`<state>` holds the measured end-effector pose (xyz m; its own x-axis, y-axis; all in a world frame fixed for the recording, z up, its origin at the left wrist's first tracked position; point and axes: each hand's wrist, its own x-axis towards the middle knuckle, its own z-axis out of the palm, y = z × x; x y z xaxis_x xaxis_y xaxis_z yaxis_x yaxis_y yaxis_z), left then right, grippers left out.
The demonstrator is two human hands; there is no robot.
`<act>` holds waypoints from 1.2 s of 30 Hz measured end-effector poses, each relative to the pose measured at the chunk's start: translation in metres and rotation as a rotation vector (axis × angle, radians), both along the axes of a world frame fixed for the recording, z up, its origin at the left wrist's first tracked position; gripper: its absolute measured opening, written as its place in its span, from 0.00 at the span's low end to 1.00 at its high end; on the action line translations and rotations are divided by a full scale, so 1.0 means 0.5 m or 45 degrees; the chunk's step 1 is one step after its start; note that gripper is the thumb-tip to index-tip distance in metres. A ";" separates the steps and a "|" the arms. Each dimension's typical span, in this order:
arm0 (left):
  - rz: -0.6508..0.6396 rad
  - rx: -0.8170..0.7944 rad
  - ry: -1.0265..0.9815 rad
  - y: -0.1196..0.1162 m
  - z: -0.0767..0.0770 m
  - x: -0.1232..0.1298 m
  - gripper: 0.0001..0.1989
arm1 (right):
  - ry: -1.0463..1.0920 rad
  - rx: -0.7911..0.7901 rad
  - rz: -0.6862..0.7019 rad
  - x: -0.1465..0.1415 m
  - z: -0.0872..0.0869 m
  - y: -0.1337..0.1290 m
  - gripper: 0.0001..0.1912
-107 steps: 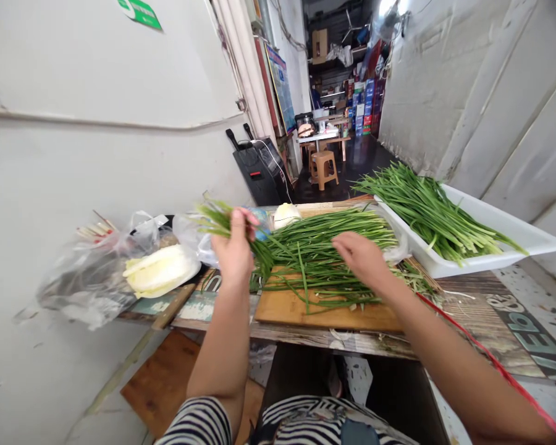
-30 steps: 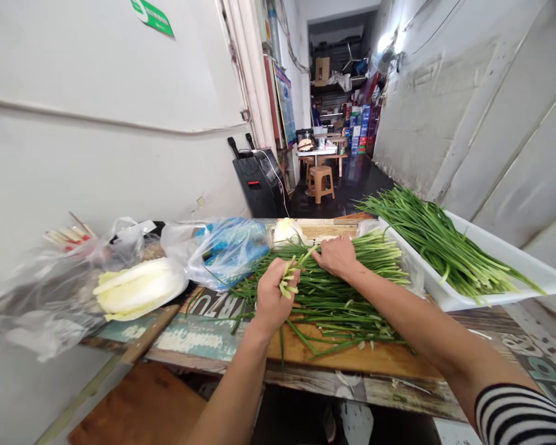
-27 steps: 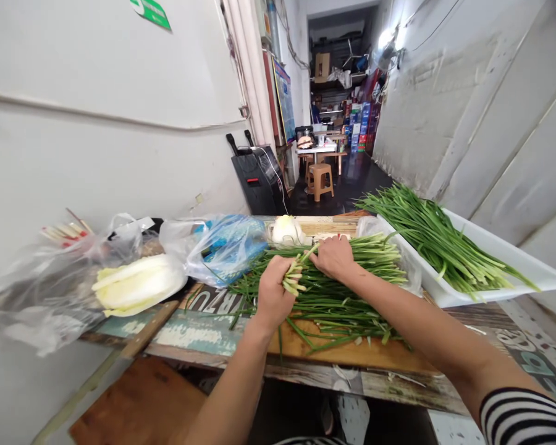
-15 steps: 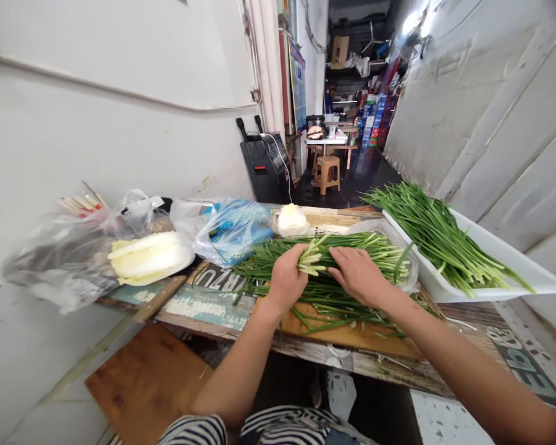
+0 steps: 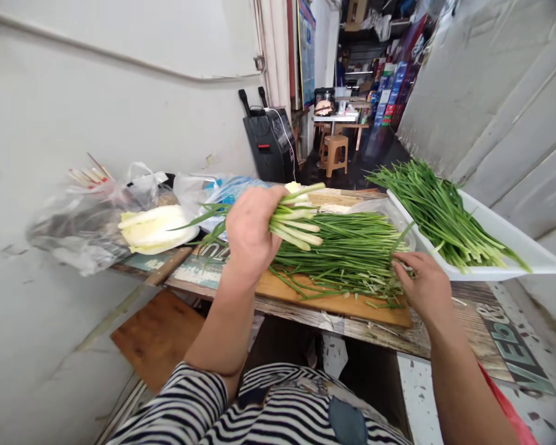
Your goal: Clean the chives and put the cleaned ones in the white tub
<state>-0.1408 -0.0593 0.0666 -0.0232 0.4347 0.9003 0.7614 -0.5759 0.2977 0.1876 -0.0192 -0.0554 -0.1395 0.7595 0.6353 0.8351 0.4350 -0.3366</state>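
My left hand (image 5: 252, 232) is wrapped round a bunch of green chives (image 5: 297, 217), held above the board with the pale stem ends pointing right. A thick pile of chives (image 5: 347, 247) lies across the wooden board (image 5: 322, 303). At the pile's right end, my right hand (image 5: 419, 278) has its fingers at the stem ends; thumb and forefinger look slightly apart, and whether they pinch a stem is too small to tell. More chives (image 5: 445, 210) fill the white tray (image 5: 537, 256) on the right.
A cut cabbage (image 5: 160, 228), plastic bags (image 5: 83, 222) and a wooden handle (image 5: 169, 266) lie to the left. A black speaker (image 5: 271, 145) stands behind the bench. Farther back are a brown stool (image 5: 336, 156) and stacked boxes.
My left hand has lifted its bunch up and to the left. My right hand has moved right, from the middle of the pile to its stem ends. The view has tilted down.
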 end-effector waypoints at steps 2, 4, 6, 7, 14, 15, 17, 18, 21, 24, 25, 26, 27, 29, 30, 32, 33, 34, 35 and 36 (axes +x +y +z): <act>0.042 -0.031 0.214 0.002 -0.024 0.011 0.12 | 0.020 0.050 -0.034 -0.001 -0.008 -0.012 0.14; 0.100 -0.067 0.437 0.003 -0.055 0.027 0.12 | 0.029 0.036 0.024 -0.004 -0.013 -0.023 0.13; 0.084 -0.156 0.624 0.007 -0.091 0.047 0.12 | 0.013 0.015 0.127 -0.012 -0.019 -0.032 0.11; 0.050 -0.202 0.703 0.010 -0.111 0.059 0.11 | -0.010 0.012 0.160 -0.017 -0.022 -0.035 0.11; -0.128 -0.448 1.012 0.051 -0.215 0.110 0.12 | -0.116 0.055 0.125 -0.038 -0.021 -0.045 0.07; -0.126 -0.430 1.010 0.052 -0.220 0.113 0.13 | -0.076 0.068 0.138 -0.039 -0.017 -0.048 0.06; -0.112 -0.354 0.968 0.047 -0.223 0.121 0.14 | 0.013 0.077 0.190 -0.045 -0.006 -0.055 0.04; -0.107 -0.313 0.943 0.042 -0.223 0.127 0.16 | 0.039 0.077 0.225 -0.050 0.000 -0.059 0.04; -0.128 -0.239 0.918 0.031 -0.222 0.147 0.18 | 0.023 0.088 0.353 -0.069 0.013 -0.070 0.07; -0.144 -0.231 0.921 0.033 -0.226 0.164 0.19 | 0.062 0.116 0.466 -0.082 0.020 -0.075 0.11; -0.137 -0.236 0.912 0.035 -0.228 0.168 0.19 | 0.097 0.115 0.487 -0.083 0.021 -0.076 0.12; -0.128 -0.242 0.899 0.038 -0.229 0.171 0.19 | 0.132 0.113 0.498 -0.083 0.021 -0.077 0.14; -0.119 -0.244 0.880 0.040 -0.230 0.173 0.19 | 0.166 0.110 0.501 -0.083 0.020 -0.078 0.16; -0.103 -0.222 0.835 0.043 -0.231 0.176 0.19 | 0.230 0.094 0.502 -0.082 0.016 -0.079 0.19; -0.098 -0.203 0.815 0.044 -0.231 0.177 0.19 | 0.262 0.086 0.497 -0.082 0.013 -0.079 0.20; -0.105 -0.159 0.800 0.045 -0.229 0.178 0.19 | 0.321 0.063 0.468 -0.085 0.007 -0.081 0.21; -0.116 -0.136 0.811 0.045 -0.228 0.178 0.19 | 0.345 0.048 0.446 -0.087 0.004 -0.081 0.20; -0.129 -0.113 0.828 0.045 -0.227 0.178 0.19 | 0.366 0.033 0.417 -0.087 0.001 -0.082 0.19; -0.143 -0.087 0.851 0.046 -0.226 0.178 0.19 | 0.383 0.018 0.384 -0.086 0.000 -0.083 0.18; -0.154 -0.059 0.872 0.046 -0.226 0.178 0.19 | 0.399 0.000 0.350 -0.083 -0.002 -0.084 0.17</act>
